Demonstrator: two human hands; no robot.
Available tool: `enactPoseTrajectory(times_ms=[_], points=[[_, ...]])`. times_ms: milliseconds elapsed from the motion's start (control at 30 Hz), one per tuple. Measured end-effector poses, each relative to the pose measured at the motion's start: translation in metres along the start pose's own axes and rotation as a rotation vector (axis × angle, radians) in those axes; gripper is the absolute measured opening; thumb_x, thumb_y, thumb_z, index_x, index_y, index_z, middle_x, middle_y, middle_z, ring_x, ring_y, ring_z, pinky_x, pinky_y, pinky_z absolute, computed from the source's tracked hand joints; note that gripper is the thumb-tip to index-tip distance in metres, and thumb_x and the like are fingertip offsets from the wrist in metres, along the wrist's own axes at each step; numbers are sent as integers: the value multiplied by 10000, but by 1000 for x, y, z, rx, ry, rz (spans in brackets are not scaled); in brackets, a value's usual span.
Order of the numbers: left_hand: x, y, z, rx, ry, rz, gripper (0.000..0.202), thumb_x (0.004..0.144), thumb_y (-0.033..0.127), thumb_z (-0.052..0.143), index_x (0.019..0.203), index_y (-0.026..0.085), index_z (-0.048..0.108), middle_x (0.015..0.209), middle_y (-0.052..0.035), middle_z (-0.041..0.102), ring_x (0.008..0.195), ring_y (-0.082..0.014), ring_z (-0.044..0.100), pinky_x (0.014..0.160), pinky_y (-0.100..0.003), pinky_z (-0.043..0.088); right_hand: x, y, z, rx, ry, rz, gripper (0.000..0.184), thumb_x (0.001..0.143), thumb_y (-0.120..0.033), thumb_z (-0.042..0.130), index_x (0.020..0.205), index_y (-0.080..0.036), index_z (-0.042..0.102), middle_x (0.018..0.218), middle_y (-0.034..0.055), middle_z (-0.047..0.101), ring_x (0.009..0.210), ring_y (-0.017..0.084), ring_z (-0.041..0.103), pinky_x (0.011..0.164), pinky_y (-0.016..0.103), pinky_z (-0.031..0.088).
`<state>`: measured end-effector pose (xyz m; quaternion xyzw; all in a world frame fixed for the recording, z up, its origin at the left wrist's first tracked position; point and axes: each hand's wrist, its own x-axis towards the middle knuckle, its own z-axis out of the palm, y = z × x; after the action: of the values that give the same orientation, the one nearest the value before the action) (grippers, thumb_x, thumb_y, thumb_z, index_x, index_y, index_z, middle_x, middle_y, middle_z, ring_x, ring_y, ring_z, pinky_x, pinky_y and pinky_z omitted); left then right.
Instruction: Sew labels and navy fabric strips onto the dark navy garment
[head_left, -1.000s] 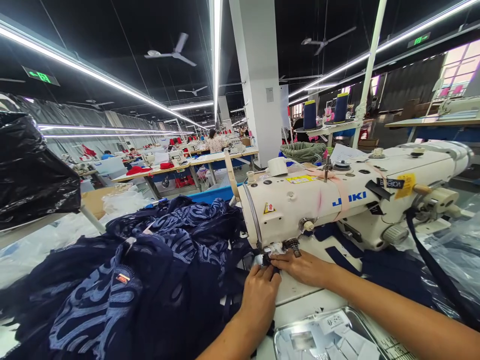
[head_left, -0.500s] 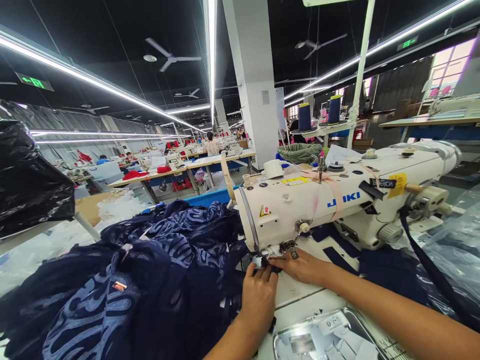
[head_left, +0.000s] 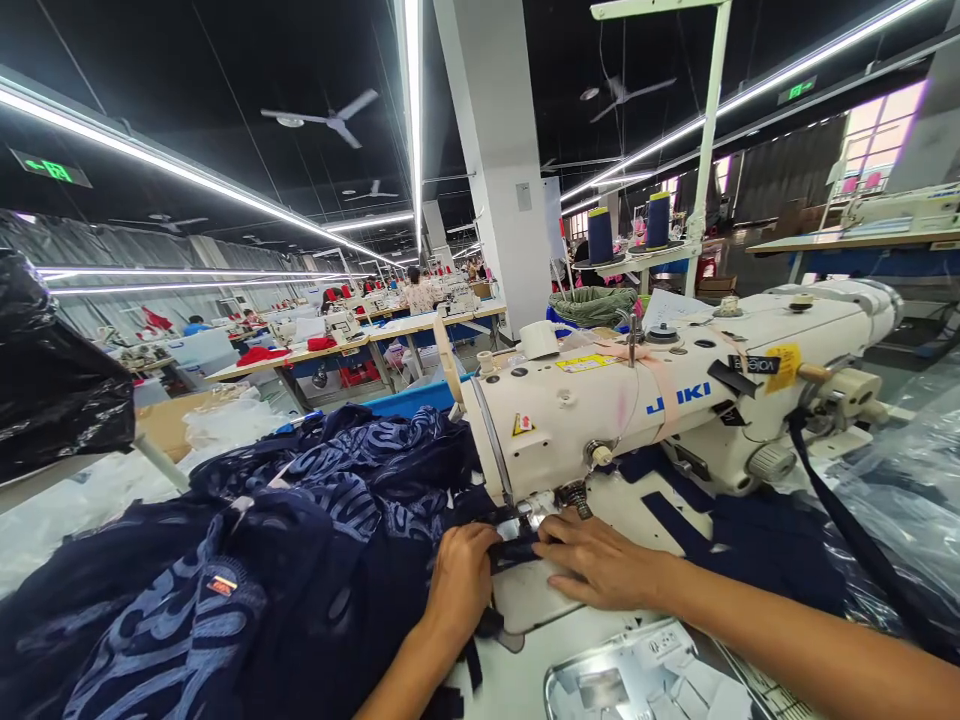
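Dark navy fabric lies under the needle end of a white sewing machine. On its left side, my left hand is closed on the fabric, fingers bent and fingertips close to the presser foot. My right hand rests to the right of the needle area, fingers stretched out and thumb apart; its fingertips touch the fabric's right end. The presser foot is partly hidden by the machine head and my fingers. A large heap of navy garments with pale blue patterns spreads out left of my left hand.
A metal tray with white labels sits in front of the machine. Navy pieces and clear plastic lie to the right. Two navy thread cones stand behind. A black plastic bag is at far left.
My left hand has moved left and slightly down, away from my right hand. A navy strip now shows between them. My right hand's fingers have spread, and the view has shifted slightly.
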<state>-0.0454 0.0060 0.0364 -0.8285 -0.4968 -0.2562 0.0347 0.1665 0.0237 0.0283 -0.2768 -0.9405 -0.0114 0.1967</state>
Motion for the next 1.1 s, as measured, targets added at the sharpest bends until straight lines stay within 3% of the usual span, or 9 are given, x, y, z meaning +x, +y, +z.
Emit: enactPoseTrajectory(times_ms=[100,233,367,667,933,1100], points=[[4,3,1,0,38,-18,356,610,-9,416,830,176,626,898,-51,649,864,-197,592,782,-378,449,1,-3,3,19,23,6,236,832,-182,442,996,-148,608,958,96,567,855,211,520,718,313,444],[3,16,5,154,79,172,254,672,57,513,865,184,618,897,-56,612,883,-222,539,826,-438,389,2,0,7,84,39,18,278,842,-121,390,1003,-159,613,948,91,563,841,197,518,718,311,447],[3,19,11,254,69,282,115,772,102,521,770,177,608,729,-19,583,744,-180,508,797,-410,370,3,3,9,144,55,36,304,836,-104,384,1015,-164,622,953,94,569,859,198,521,743,321,448],[3,17,18,322,107,428,193,800,73,504,637,155,566,633,-12,543,664,-159,470,736,-338,352,-1,11,11,307,72,13,279,856,-120,398,989,-188,634,937,60,593,889,158,540,802,295,429],[2,23,17,396,19,473,195,800,64,485,634,143,547,648,-32,531,647,-170,463,636,-304,356,-1,7,5,-42,52,-184,261,884,-116,364,967,-131,611,892,98,586,860,184,523,766,312,453],[-2,21,5,443,23,387,161,778,56,506,650,145,546,702,-36,531,679,-181,470,616,-315,343,0,4,9,-181,65,-224,245,901,-111,350,940,-125,592,857,88,589,824,182,519,726,305,461]])
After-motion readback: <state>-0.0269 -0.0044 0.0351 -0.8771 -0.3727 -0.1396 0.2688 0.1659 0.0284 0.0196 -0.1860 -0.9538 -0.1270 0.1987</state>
